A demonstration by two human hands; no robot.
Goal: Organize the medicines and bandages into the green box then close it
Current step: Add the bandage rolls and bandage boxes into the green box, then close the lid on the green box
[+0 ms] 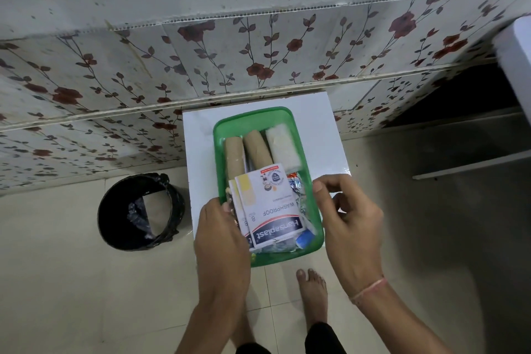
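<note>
A green box (255,118) stands open on a small white table (201,152). At its far end lie two brown bandage rolls (257,149) and a white gauze pack (283,146). Two white plaster packets (267,204) lie on top at the near end, over foil medicine strips (298,192) and a blue-capped item (304,238). My left hand (221,236) rests on the box's near left edge, fingers touching the packets. My right hand (347,224) hovers at the box's right rim with fingers curled and nothing visibly in them. No lid is in view.
A black bin (140,211) lined with a black bag stands on the tiled floor left of the table. A flowered tiled wall (258,60) runs behind the table. My bare feet (311,293) are below the table's near edge. A white object (517,60) is at the right edge.
</note>
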